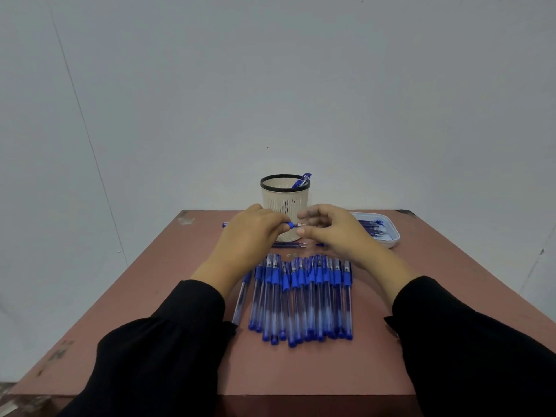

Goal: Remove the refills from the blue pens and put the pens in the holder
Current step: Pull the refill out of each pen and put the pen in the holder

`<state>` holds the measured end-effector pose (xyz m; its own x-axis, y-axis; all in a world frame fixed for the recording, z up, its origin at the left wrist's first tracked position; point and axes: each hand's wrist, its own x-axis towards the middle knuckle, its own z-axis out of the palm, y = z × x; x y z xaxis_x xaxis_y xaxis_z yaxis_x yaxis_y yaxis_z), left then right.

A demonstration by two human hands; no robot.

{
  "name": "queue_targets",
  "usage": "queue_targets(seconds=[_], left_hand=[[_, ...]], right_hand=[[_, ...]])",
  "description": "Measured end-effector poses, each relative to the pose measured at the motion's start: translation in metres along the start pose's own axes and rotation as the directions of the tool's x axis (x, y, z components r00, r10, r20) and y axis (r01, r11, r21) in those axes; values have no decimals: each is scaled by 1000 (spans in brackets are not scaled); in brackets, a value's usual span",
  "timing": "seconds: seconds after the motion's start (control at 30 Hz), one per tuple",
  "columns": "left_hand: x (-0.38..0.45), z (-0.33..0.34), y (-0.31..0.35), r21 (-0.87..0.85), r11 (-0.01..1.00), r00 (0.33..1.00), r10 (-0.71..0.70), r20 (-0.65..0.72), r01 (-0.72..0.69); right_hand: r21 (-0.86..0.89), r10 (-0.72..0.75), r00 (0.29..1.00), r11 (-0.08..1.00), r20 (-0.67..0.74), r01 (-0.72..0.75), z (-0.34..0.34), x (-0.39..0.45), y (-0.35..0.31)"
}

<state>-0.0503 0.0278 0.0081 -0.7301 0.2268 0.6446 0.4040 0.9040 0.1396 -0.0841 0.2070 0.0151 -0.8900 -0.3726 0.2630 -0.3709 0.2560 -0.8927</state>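
Observation:
My left hand [251,233] grips a blue pen [289,226] held level in front of the holder; its rear end pokes out left of the hand. My right hand [328,230] hovers at the pen's tip with curled fingers; whether it pinches the tip I cannot tell. The beige mesh holder [284,197] with a black rim stands at the table's far edge and has a blue pen [302,180] leaning in it. Several blue capped pens [301,296] lie in a row in front of me. Two loose refills [290,245] lie just behind that row.
A white tray [391,236] with several refills sits at the far right of the reddish table [150,296]. One pen [240,299] lies apart at the left of the row. A plain wall stands behind the table.

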Motion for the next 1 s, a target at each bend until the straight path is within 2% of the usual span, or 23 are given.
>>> queue_targets(seconds=[0.1,0.37,0.6,0.7,0.87,1.0], left_hand=[[0,1,0,0,1000,1000,6,13,-6],[0,0,1,6,1000,1000,-4,24,4],[0,0,3,14,1000,1000,-11,28,11],[0,1,3,16,1000,999,-18,42,17],[0,1,-1,64,995,996,-84,31,82],[0,0,-5,82,989,992,-123,12,122]], right_hand=[[-61,-5,1000,998,3,5,1,-1,-1],[10,18,1000,1000,-5,-18,1,-5,-5],[-26,78,997,997,-15,-78,-2,-4,-4],[-14,61,998,998,-28,-62,-4,-3,-4],[-116,-8,994,993,-110,-5,-18,2,-3],[-361,19,996,931,-84,-48,-31,4,4]])
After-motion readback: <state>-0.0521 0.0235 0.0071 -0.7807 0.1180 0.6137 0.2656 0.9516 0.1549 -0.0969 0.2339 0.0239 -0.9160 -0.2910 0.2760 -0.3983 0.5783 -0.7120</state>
